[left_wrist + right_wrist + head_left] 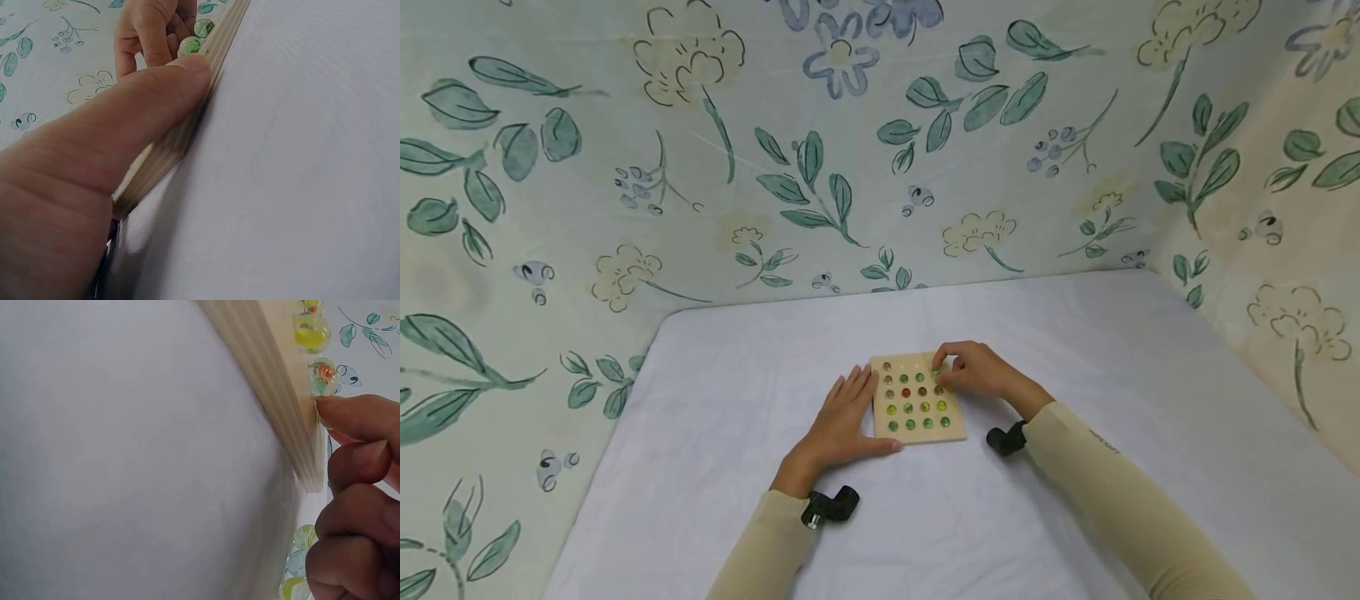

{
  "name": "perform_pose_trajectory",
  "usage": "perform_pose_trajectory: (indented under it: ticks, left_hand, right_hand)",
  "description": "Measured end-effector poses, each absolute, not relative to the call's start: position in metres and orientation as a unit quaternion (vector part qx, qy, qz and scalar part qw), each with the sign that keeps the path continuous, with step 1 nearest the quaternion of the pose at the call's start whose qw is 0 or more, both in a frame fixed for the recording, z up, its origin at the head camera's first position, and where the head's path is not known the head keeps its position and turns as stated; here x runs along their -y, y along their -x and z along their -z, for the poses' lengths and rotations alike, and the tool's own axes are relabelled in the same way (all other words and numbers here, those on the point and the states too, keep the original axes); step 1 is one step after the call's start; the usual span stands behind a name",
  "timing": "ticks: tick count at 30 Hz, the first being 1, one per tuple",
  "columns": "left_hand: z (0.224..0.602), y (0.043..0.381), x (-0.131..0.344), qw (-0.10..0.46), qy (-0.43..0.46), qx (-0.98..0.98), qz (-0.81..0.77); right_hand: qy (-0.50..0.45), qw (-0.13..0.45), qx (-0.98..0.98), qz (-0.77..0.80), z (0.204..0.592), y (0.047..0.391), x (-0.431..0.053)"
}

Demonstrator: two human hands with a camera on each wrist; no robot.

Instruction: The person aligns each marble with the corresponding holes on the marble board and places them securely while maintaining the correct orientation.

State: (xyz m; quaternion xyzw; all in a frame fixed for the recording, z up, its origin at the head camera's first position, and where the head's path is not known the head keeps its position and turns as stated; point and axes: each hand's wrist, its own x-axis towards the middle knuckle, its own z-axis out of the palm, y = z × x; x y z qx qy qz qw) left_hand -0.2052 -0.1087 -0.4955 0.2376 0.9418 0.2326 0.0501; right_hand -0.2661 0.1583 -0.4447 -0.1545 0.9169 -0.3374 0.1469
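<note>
A square wooden board [957, 431] lies on the white cloth, with rows of coloured glass marbles [928, 422] in its hollows. My left hand [844, 421] rests along the board's left side, fingers straight. Its thumb [156, 94] lies against the near edge. Over the far right corner, my right hand [979, 371] pinches a greenish marble [936, 372], mostly covered by the fingertips. A clear marble with orange and green inside [324, 376] sits beside that index finger. More marbles [297, 562] show behind the curled fingers; I cannot tell whether they are held.
White cloth [737, 400] covers the table around the board. Behind and beside it hangs a fabric backdrop [865, 192] printed with leaves and flowers. Small black devices are strapped at the left wrist [835, 505] and the right wrist [1004, 439].
</note>
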Motion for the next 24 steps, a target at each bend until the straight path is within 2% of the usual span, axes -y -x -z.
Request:
perform_pose_trajectory:
  ticks: [24]
  left_hand:
    - [0.4932,0.2047,0.1075,0.053,-0.234,-0.942,-0.236]
  right_hand:
    - [0.149,0.159,-0.914,0.341,0.4430,0.2658,-0.1608]
